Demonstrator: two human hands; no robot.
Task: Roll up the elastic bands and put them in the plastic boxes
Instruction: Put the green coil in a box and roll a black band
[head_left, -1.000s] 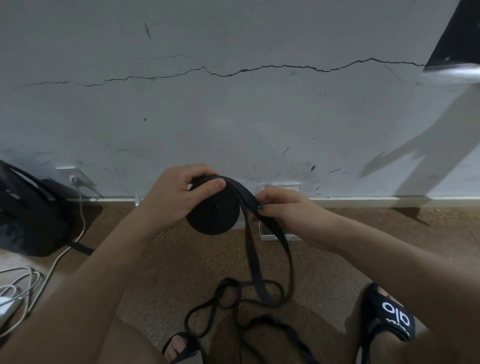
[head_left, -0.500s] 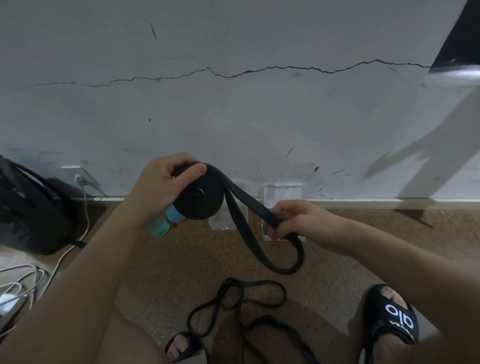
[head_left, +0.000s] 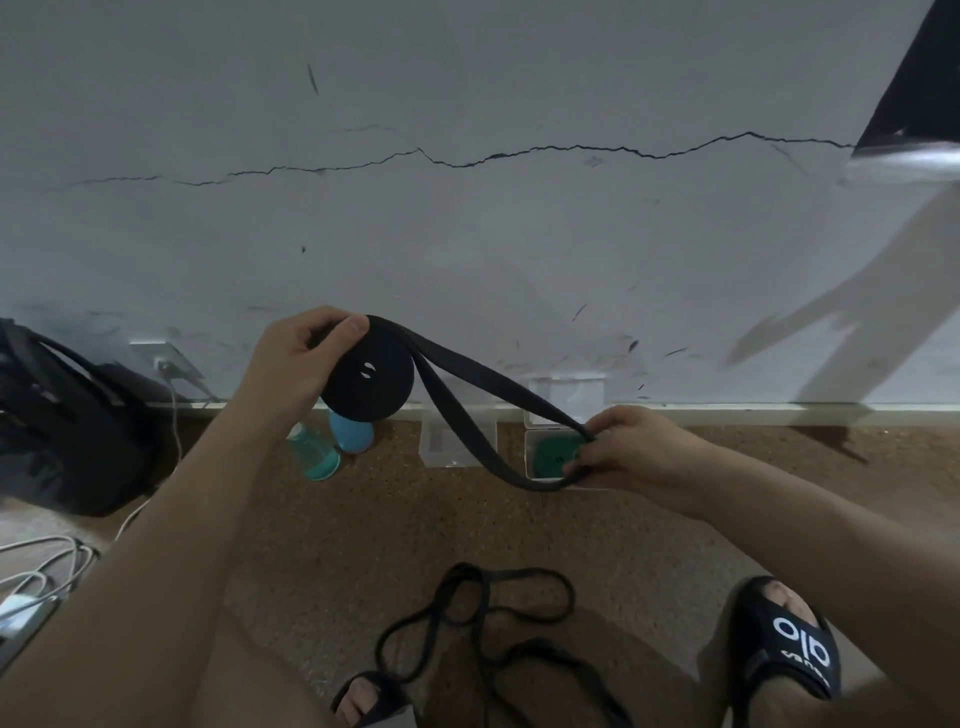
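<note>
**Loose loop of band drawn out farther to the right**

The black band roll (head_left: 368, 382) is held up in front of the wall, with the left hand (head_left: 291, 364) gripping it, thumb curled over the top edge. From the roll two strands of the unrolled tail (head_left: 467, 410) run down to the right and meet in a loop, which the right hand (head_left: 628, 452) pinches between its fingertips. Compared with half a second ago, the right hand sits farther right and the tail is stretched longer and flatter, while the roll has stayed about where it was.

Behind the loop, a clear plastic box (head_left: 530, 457) on the floor holds a rolled green band (head_left: 556, 457); another clear box (head_left: 447, 441) stands just left of it. Two blue-green bottles (head_left: 317, 452) lie below the roll. A tangle of thin black bands (head_left: 478, 623) lies on the floor between the sandalled feet. A black bag (head_left: 67, 431) and white cables (head_left: 36, 571) are at the left.
</note>
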